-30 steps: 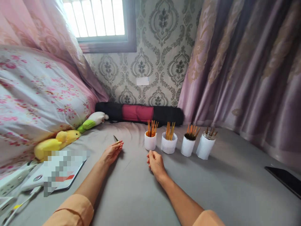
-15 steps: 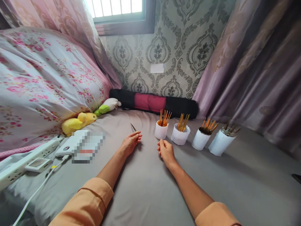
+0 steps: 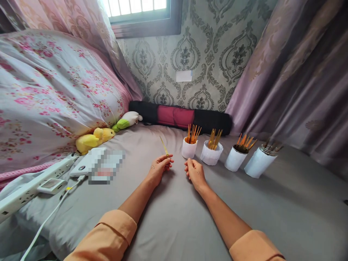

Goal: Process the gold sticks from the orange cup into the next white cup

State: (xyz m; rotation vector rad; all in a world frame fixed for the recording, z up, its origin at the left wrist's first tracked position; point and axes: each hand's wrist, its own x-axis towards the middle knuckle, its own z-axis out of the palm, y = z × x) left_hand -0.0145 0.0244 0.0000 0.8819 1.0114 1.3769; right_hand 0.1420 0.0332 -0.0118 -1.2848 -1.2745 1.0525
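Observation:
My left hand [image 3: 160, 168] pinches the lower end of a thin, shiny gold strip [image 3: 164, 145], which points up and away, tilted left. Its look resembles the gold strips [image 3: 215, 139] standing in the second white cup [image 3: 211, 156]. To the right, my right hand [image 3: 195, 173] is closed, its fingers curled in near the bed surface; whatever they may hold is hidden. Just beyond it stands the first white cup [image 3: 189, 148], with thin orange-brown sticks [image 3: 193, 133] in it. The two hands are apart.
Two more white-wrapped containers, a third cup [image 3: 236, 159] and a taller jar [image 3: 259, 163], hold sticks at right. A long black-and-magenta bag [image 3: 175, 116] lies along the wall. At left are plush toys [image 3: 92, 139], a power strip [image 3: 38, 186] and a white cable [image 3: 45, 219] on the grey sheet.
My left hand has moved right, closer to my right hand, and the strip has turned to show its gold face. The right hand stays nearly in place, still closed. The view has shifted slightly.

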